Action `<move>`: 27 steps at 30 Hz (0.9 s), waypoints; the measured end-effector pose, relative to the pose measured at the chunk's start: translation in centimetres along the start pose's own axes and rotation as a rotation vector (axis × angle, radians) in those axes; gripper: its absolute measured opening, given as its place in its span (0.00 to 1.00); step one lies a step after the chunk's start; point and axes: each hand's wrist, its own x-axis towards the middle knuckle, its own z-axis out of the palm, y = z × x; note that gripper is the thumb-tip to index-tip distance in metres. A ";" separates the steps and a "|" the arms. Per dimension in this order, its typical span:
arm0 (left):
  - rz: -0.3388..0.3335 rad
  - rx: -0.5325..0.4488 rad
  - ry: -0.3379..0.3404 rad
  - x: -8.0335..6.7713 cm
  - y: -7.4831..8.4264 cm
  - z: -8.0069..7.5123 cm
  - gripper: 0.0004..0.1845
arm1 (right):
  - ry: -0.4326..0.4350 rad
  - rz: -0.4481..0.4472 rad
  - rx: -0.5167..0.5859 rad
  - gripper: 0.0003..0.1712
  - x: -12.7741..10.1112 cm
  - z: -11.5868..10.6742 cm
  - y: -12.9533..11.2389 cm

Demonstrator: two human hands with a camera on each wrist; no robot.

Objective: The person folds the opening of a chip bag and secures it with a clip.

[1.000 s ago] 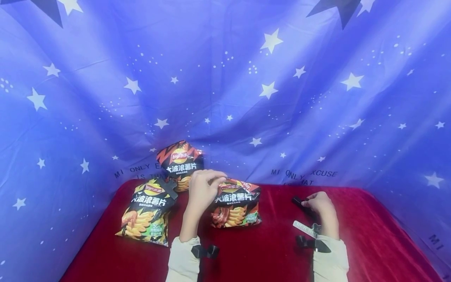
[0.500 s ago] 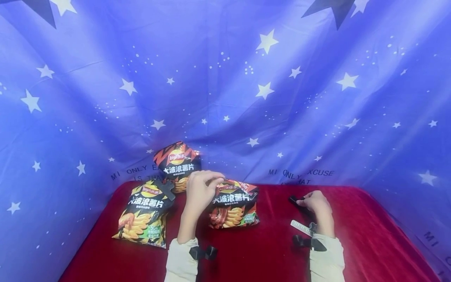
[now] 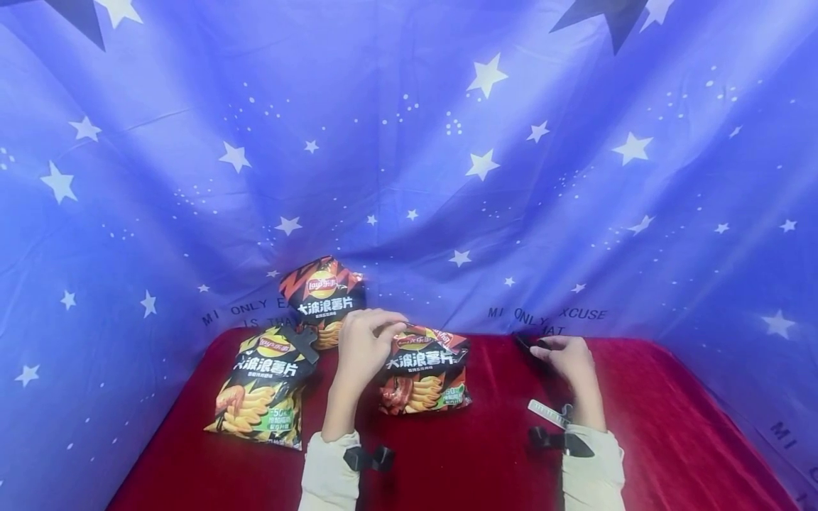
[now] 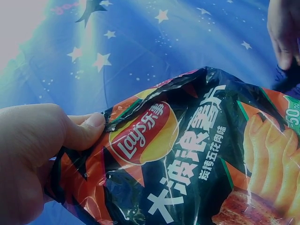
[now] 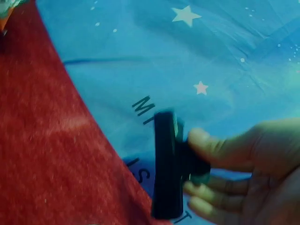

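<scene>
By the left hand, the chip bag is being pinched at its top corner; the thumb and fingers are being clamped on the film, and the bag is hanging or resting to the right of them. Its upper edge is appearing folded, so the corner is probably being gripped there in order that the fold is not springing open.

By the right hand, the black clip is being held at its grip part, between thumb and curled fingers. Its long bar is being pointed away from the fingers, presumably so that the biting side is being left free. Whether the clip is being squeezed open cannot be told. It is being held well apart from the chip bag.

To the left of the left fingers, a second bag is lying on the desk; a second clip is being carried at its top, seemingly for closing it. Just behind these fingers, a third bag is standing, partly being hidden.
</scene>
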 end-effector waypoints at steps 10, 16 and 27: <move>-0.003 -0.006 -0.007 0.0 0.0 0.0 0.03 | 0.011 -0.117 0.449 0.29 0.0 0.2 -1.8; -0.003 0.000 -0.014 0.0 0.2 0.0 0.03 | 0.043 -0.200 0.515 0.26 -0.6 -0.2 -3.3; -0.010 0.009 -0.027 0.0 0.1 0.0 0.03 | 0.029 -0.304 0.600 0.22 -2.1 -0.8 -5.6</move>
